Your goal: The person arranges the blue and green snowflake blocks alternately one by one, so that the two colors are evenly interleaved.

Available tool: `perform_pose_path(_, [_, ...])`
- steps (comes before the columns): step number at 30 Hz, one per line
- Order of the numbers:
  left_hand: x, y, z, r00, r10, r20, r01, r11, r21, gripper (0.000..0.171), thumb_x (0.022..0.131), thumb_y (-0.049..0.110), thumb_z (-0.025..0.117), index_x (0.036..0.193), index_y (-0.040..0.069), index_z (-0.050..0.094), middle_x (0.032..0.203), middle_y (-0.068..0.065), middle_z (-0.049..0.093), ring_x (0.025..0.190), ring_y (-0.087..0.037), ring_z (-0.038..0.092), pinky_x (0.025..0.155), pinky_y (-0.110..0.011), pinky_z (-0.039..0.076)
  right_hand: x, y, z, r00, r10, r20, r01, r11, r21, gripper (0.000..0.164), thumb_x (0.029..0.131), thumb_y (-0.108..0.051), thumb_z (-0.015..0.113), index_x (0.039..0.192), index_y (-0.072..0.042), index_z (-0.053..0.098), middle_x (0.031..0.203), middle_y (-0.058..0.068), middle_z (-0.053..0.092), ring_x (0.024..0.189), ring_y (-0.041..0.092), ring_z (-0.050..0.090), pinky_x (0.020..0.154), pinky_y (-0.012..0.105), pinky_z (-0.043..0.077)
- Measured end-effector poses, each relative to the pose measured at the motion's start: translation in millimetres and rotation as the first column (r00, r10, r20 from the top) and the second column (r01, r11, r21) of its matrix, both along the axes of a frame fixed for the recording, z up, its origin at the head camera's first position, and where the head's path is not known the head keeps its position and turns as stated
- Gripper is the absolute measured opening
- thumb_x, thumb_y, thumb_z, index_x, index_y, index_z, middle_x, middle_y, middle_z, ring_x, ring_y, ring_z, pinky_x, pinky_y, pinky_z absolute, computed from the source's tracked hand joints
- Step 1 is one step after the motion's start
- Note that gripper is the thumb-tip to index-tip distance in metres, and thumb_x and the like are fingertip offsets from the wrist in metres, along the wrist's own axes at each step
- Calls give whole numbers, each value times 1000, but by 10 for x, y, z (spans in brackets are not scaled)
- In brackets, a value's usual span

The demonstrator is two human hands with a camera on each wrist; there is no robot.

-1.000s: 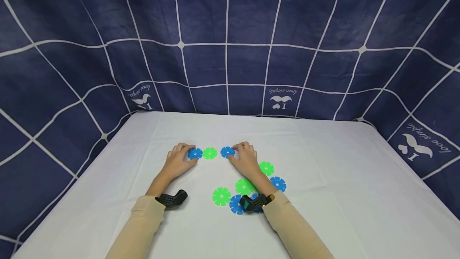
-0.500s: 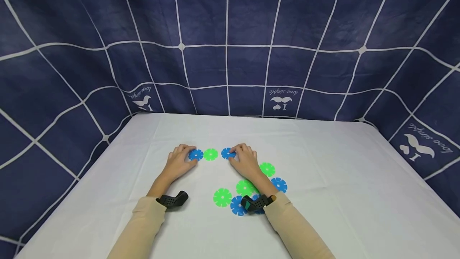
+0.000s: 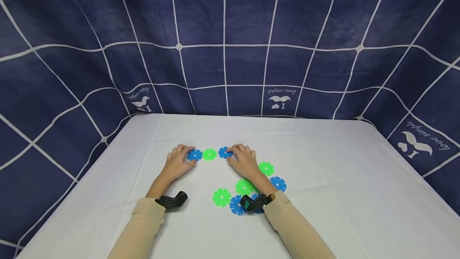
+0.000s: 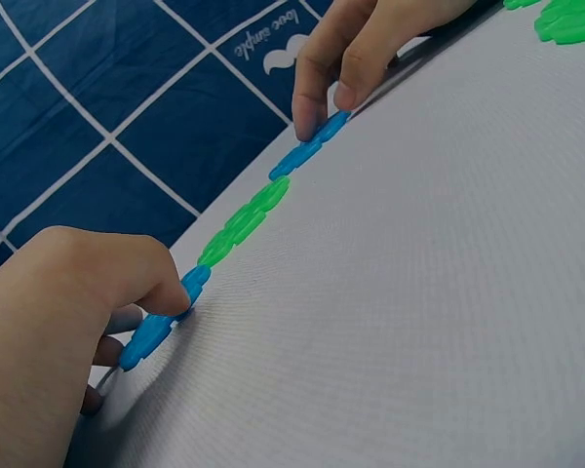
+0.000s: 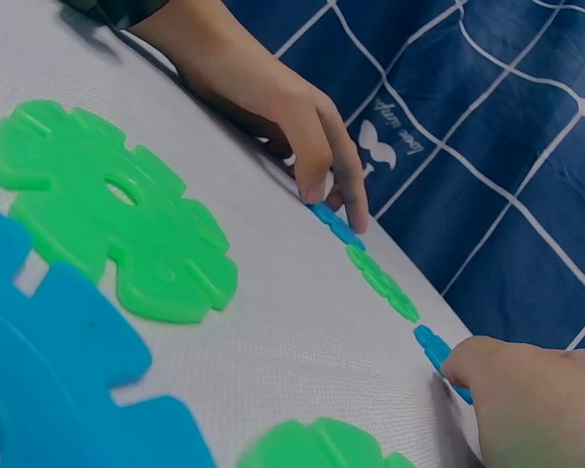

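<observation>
On the white cloth, my left hand (image 3: pixel 177 163) holds a blue notched plastic disc (image 3: pixel 195 155) between thumb and fingers, the disc lying flat. A green disc (image 3: pixel 209 154) lies against its right edge, untouched by either hand. My right hand (image 3: pixel 244 162) holds a second blue disc (image 3: pixel 223 153) at its right side; the index finger reaches over it and the thumb is at the near edge. In the right wrist view a small gap shows between this second blue disc (image 5: pixel 433 347) and the green disc (image 5: pixel 380 281). All three discs form a row.
Under and beside the right forearm lie more loose discs, among them a green disc (image 3: pixel 221 198), another green one (image 3: pixel 266 168) and a blue one (image 3: pixel 278 184). A dark blue checked curtain (image 3: pixel 248 67) stands behind the white table (image 3: pixel 323 155).
My right hand has slid its blue disc slightly left, narrowing the gap to the green disc, and its index finger now reaches further over the disc. The left hand stays in place.
</observation>
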State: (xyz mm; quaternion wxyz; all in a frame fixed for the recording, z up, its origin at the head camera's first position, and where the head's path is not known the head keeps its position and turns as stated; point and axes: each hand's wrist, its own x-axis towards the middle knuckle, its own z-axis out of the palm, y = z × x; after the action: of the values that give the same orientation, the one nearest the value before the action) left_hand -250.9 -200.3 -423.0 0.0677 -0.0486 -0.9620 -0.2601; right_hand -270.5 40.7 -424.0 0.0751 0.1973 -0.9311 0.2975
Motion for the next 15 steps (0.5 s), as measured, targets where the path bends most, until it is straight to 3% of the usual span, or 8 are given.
perform_pose_path(6, [-3, -8, 3, 1000, 8, 1, -8, 1000, 2, 56, 78, 29, 57, 128, 7, 49, 124, -15, 45, 117, -32, 38, 93, -49, 27, -9, 2, 3, 999, 38, -10, -38, 999, -2, 29, 87, -30, 53, 112, -20, 62, 119, 2, 55, 108, 23, 46, 87, 42, 27])
perform_pose_path(15, [-18, 16, -3, 1000, 3, 3, -2, 1000, -4, 56, 78, 29, 57, 129, 7, 48, 125, -15, 45, 117, -32, 38, 92, -48, 27, -26, 22, -20, 1000, 23, -13, -23, 1000, 15, 29, 87, -31, 52, 111, -22, 63, 118, 1, 55, 107, 22, 47, 86, 41, 27])
